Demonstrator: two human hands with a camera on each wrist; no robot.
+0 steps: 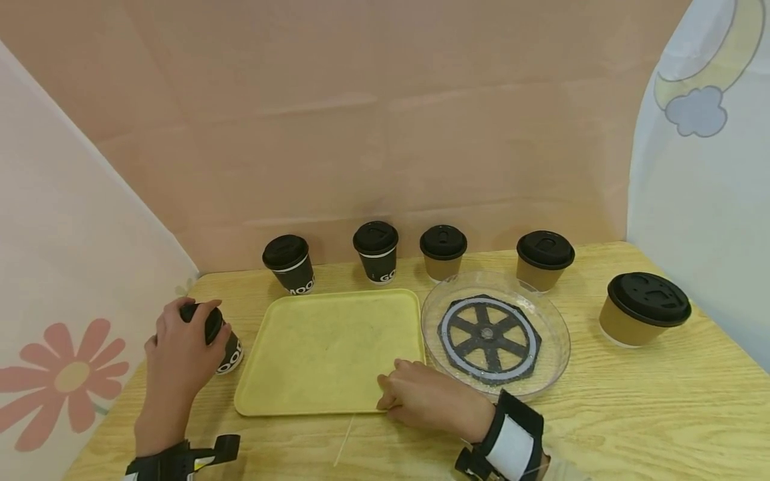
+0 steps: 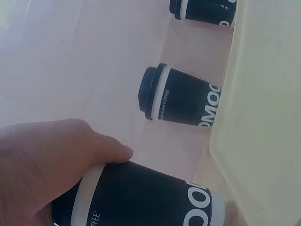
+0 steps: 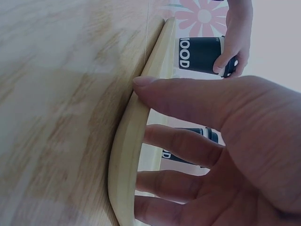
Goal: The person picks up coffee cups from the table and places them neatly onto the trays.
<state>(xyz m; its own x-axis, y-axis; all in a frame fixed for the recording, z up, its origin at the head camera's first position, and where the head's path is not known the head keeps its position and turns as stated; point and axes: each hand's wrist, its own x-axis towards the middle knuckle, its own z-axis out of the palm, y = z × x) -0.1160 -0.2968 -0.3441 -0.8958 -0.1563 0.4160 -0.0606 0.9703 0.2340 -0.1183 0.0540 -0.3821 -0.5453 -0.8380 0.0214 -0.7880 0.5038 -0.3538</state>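
At the left of the table, my left hand (image 1: 183, 351) holds a black paper coffee cup (image 1: 231, 354) from above, fingers around its black lid. The left wrist view has the thumb along the side of this cup (image 2: 146, 197), just below the lid. My right hand (image 1: 433, 397) is at the near right corner of a yellow tray (image 1: 331, 354). In the right wrist view its thumb lies on the outside of the tray's rim (image 3: 127, 141) and the other fingers reach over the inner side, so it pinches the rim. The tray lies flat.
Behind the tray stand two more lidded black cups (image 1: 295, 274) (image 1: 380, 264). Three brown cups with black lids (image 1: 444, 264) (image 1: 544, 270) (image 1: 631, 327) stand at the back and right. A clear round dish (image 1: 556, 347) with a dark wheel-shaped pattern sits right of the tray.
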